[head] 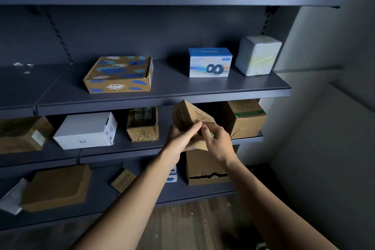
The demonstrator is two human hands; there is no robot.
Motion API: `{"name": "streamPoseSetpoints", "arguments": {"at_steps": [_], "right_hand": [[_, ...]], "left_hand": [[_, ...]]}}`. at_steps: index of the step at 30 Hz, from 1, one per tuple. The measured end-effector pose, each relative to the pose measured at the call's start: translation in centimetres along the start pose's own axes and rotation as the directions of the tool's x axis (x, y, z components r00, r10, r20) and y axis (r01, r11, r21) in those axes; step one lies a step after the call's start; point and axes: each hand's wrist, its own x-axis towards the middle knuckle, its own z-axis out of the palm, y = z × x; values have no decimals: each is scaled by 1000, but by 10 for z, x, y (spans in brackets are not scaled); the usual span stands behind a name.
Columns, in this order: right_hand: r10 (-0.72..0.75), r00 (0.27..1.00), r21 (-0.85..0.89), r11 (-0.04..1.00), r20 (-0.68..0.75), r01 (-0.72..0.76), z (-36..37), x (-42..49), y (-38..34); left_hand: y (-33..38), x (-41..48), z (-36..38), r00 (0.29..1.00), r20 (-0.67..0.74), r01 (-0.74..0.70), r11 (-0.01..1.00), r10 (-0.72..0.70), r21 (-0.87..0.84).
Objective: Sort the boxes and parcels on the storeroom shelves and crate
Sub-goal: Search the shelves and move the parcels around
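The small cardboard box [189, 115] is held tilted in the air, in front of the shelf edges and just left of the green-banded carton [246, 119]. The left hand [181, 135] wraps its near-left side. The right hand [219, 143] grips the lower right corner, fingers [207, 131] curled onto the board.

Handling: the box appears light and stiff. Its corrugated walls should take a firm grip on opposite faces, and the matte surface is unlikely to slip.

Count, middle shelf [203, 92], three items:
- one patterned box [119, 74]
- one speaker box [210, 63]
- one wrapped parcel [257, 56]

Count, shelf below, four items:
- one brown box [22, 135] at far left
- one white box [87, 130]
- one taped parcel [143, 126]
- the green-banded carton

No crate is in view.
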Motion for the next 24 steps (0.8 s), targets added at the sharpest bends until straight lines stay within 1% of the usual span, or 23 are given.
{"name": "streamPoseSetpoints", "arguments": {"at_steps": [2,5,9,12,13,14,15,16,17,19,21,23,24], "right_hand": [[13,1000,-51,999,17,-12,-1,3,-3],[22,999,-142,990,42,-16,-3,9,4],[90,994,-178,979,-60,-99,-16,15,20],[187,971,-173,962,-149,-212,-24,20,36],[259,951,-114,953,-168,-280,-25,22,41],[345,926,-4,937,-157,-349,-25,23,45],[428,897,148,900,-111,-411,-25,24,45],[499,866,295,832,-29,-470,-25,24,45],[539,840,406,755,62,-515,-25,24,46],[561,805,542,623,193,-564,-24,21,44],[563,795,640,529,225,-557,-24,20,43],[570,792,672,500,220,-547,-24,20,43],[564,798,663,516,214,-543,-24,20,42]], "left_hand": [[-2,4,-6,1000,-20,3,1000,-3,-10],[-6,9,-14,998,-52,42,996,-47,-81],[-7,12,-25,987,-132,84,992,-97,-96],[-4,15,-30,981,-151,104,984,-126,-145],[-3,16,-31,980,-149,109,980,-134,-168],[-3,17,-32,979,-148,110,976,-139,-189],[-4,19,-32,979,-145,112,972,-144,-207],[-4,19,-32,978,-142,117,968,-151,-220],[-6,20,-33,978,-136,125,965,-158,-229],[-10,22,-35,976,-127,144,958,-179,-247],[-14,27,-37,968,-142,165,954,-205,-250],[-16,30,-38,958,-174,195,961,-230,-198],[-18,32,-38,954,-196,205,970,-228,-132]]}}
